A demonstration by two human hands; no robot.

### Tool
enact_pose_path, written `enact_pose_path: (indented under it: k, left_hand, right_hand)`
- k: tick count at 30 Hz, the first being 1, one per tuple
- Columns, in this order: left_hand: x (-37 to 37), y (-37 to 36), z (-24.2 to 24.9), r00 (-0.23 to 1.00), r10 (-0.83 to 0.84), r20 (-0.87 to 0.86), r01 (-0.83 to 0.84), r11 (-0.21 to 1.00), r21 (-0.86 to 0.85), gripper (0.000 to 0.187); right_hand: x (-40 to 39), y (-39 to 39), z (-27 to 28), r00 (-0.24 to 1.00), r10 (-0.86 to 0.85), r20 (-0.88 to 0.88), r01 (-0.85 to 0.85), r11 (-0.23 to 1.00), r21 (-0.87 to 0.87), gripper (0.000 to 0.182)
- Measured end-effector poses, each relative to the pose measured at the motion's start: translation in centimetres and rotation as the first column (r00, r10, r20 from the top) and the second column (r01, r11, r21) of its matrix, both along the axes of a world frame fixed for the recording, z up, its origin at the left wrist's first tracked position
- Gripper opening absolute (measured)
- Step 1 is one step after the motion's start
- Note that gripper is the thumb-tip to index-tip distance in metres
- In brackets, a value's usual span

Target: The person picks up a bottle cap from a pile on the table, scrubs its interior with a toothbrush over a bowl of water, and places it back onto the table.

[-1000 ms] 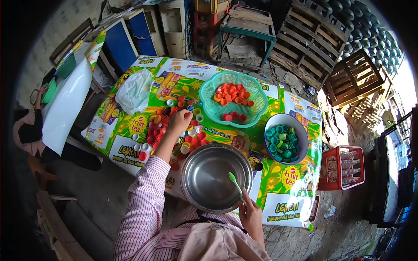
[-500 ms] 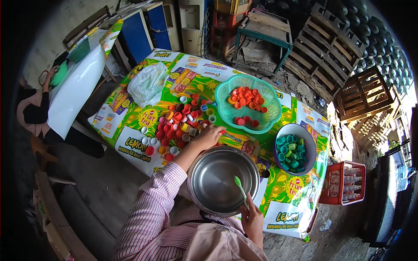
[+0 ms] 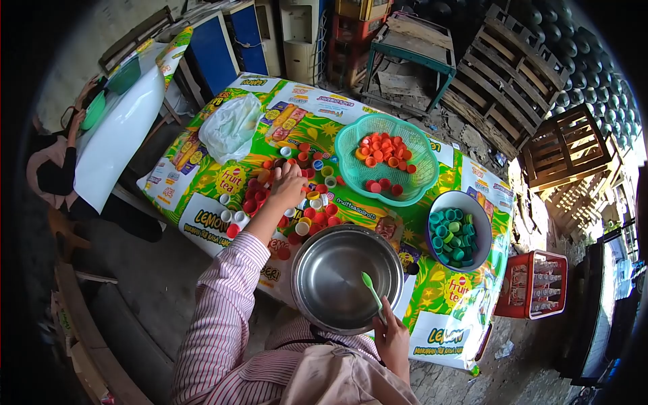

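My left hand [image 3: 289,187] reaches into a spread of loose bottle caps [image 3: 253,199], red, white, yellow and orange. Its fingers are bent down and close together among the caps; whatever lies under the fingertips is hidden. In my right hand [image 3: 393,341] is the handle of a small green spoon [image 3: 370,285], its head tilted up over a steel bowl [image 3: 331,277]. The bowl stands at the near table edge and shows no caps inside. Further off, a turquoise basket [image 3: 351,182] contains orange and red caps. To the right, a white bowl with a dark rim [image 3: 479,212] contains green caps.
A crumpled plastic bag [image 3: 231,127] lies at the table's back left. Bright printed sheeting [image 3: 432,304] covers the table. At the left, another person [image 3: 50,172] handles a green basin [image 3: 94,111]. A red crate [image 3: 533,283] and wooden pallets [image 3: 503,81] stand beyond.
My left hand has moved left and away from me, from beside the steel bowl into the caps. Several caps now lie nearer the bowl. My right hand and the spoon have stayed put.
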State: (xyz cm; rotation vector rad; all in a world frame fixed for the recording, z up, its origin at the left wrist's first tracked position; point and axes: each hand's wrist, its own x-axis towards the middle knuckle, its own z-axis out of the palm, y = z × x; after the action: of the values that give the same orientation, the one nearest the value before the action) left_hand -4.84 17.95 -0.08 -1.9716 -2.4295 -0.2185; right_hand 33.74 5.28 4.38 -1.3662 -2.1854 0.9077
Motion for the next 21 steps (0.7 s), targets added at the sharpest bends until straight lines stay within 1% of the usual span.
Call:
enact_pose_path:
  k: [4,6,7,9,10,12,13,15,16,18,19,20,21]
  left_hand:
    - [0.2,0.6,0.0,1.000,0.001,-0.005,-0.001,1.000,0.013,0.017]
    - [0.1,1.1,-0.1,0.997,-0.026,-0.066,0.020,0.995,-0.096,0.013]
    - [0.0,1.3,-0.3,0.997,-0.028,-0.067,0.022,0.995,-0.094,0.013]
    - [-0.1,1.5,-0.3,0.999,-0.002,-0.037,0.001,0.999,-0.033,0.013]
    - [-0.2,1.4,-0.1,0.999,-0.007,-0.039,0.006,0.999,-0.033,0.013]
    - [-0.2,0.7,0.2,0.999,0.003,0.039,-0.001,0.997,-0.072,0.014]
    - [-0.1,0.6,0.2,0.999,0.004,0.036,-0.001,0.998,-0.070,0.014]
    - [0.3,0.5,0.0,1.000,0.015,0.023,-0.018,0.994,0.111,0.018]
    - [0.3,0.6,-0.3,1.000,0.014,0.024,-0.017,0.993,0.114,0.018]
    - [0.4,0.9,-1.1,0.994,-0.096,-0.053,0.105,0.968,0.228,0.016]
    - [0.5,1.2,-1.3,0.992,-0.099,-0.082,0.113,0.974,0.196,0.017]
    - [0.4,1.4,-1.5,0.992,-0.101,-0.080,0.115,0.973,0.201,0.017]
    - [0.4,1.6,-1.3,0.991,-0.106,-0.082,0.119,0.978,0.170,0.015]
  right_hand:
    - [0.1,-0.1,0.2,1.000,-0.003,0.011,0.003,1.000,-0.015,0.053]
    - [0.2,-0.1,-0.1,1.000,-0.002,0.004,0.002,1.000,0.001,0.053]
    - [0.2,-0.2,-0.2,1.000,0.001,-0.002,-0.001,1.000,0.014,0.053]
    - [0.1,-0.2,0.4,1.000,-0.006,-0.017,0.006,1.000,-0.015,0.052]
    - [0.0,-0.2,0.6,0.999,-0.009,-0.032,0.007,0.999,-0.047,0.050]
    - [0.0,-0.3,0.6,1.000,-0.014,-0.024,0.013,0.998,-0.065,0.050]
    - [0.0,-0.2,0.6,1.000,-0.016,-0.016,0.014,0.997,-0.080,0.050]
    - [-0.1,-0.2,0.7,1.000,-0.015,-0.015,0.014,0.997,-0.075,0.050]
    - [-0.1,-0.2,0.7,1.000,-0.016,-0.010,0.015,0.997,-0.072,0.050]
    - [0.0,-0.3,0.6,1.000,-0.017,-0.003,0.017,0.997,-0.071,0.050]
    - [0.0,-0.3,0.5,1.000,-0.017,0.003,0.017,0.997,-0.072,0.050]
    - [0.0,-0.3,0.4,1.000,-0.020,0.006,0.020,0.998,-0.067,0.050]
    - [0.1,-0.4,0.3,1.000,-0.018,-0.012,0.018,0.998,-0.055,0.050]
